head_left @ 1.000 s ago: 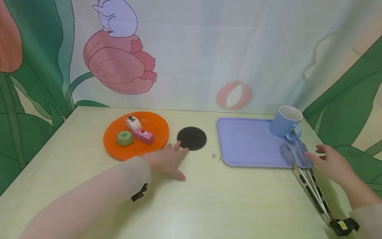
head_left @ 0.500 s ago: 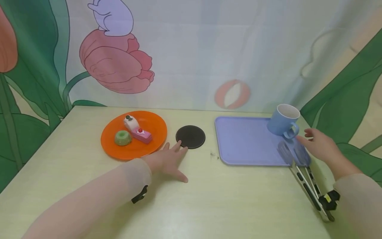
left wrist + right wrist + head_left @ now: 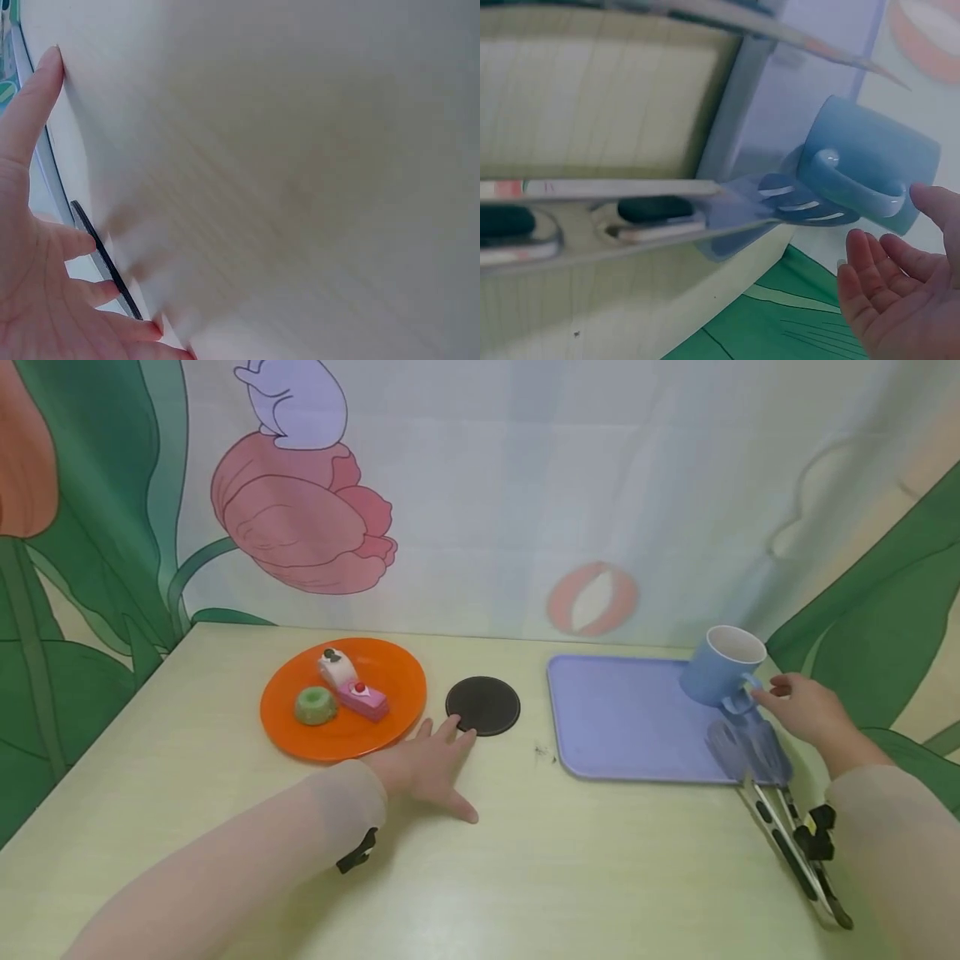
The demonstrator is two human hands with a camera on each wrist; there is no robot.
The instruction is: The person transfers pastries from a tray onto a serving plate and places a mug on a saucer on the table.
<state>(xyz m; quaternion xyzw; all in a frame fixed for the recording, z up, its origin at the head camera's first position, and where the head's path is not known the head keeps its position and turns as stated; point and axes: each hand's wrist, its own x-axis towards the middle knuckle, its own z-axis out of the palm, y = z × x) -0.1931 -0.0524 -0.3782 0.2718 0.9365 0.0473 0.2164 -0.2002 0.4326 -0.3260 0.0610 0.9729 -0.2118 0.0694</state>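
Note:
In the head view my left hand (image 3: 431, 770) lies spread with its fingertips at the near edge of a round black coaster (image 3: 483, 706). The left wrist view shows straight, parted fingers, with the coaster (image 3: 109, 259) edge-on by them. At the right, my right hand (image 3: 806, 710) is at the handle of a light blue mug (image 3: 712, 675), which stands upright on the back right of a lavender tray (image 3: 622, 718). Its thumb tip meets or nearly meets the handle (image 3: 859, 191) in the right wrist view; the other fingers are loosely bent beside it, not closed round it.
Metal tongs (image 3: 783, 839) lie across the tray's front right corner, under the right forearm. An orange plate (image 3: 397, 668) on the left holds a green ring cake (image 3: 315, 705), a pink cake slice (image 3: 364, 699) and a white cake piece (image 3: 339, 668). A printed curtain hangs behind the table.
My right hand has moved from beside the tongs' heads up and back to the mug's handle. The left hand has stayed at the coaster.

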